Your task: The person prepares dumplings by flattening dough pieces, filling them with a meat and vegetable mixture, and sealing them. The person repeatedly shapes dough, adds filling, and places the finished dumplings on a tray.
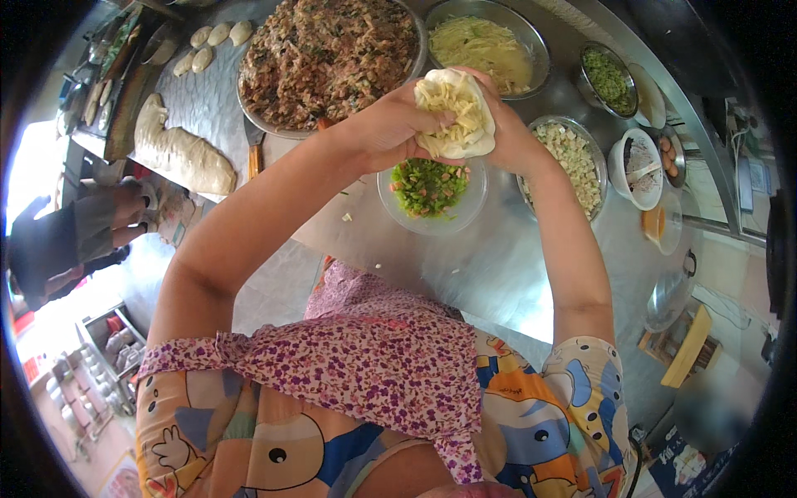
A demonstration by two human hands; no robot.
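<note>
A round dough wrapper filled with pale yellow vegetable shreds is held up between both hands. My left hand grips its left edge, with the thumb pressed onto the shreds. Around the right side of the wrapper curls my right hand, its fingers partly hidden behind the dough. Just below the hands, a clear bowl contains chopped green vegetable with pink bits. Behind them, a metal bowl holds similar pale shreds in liquid.
A large basin of minced filling stands at the back left. Near it lie a wooden-handled blade, a long dough piece and several small dough pieces. Diced pale filling and a white bowl with a spoon sit right. Another person stands at left.
</note>
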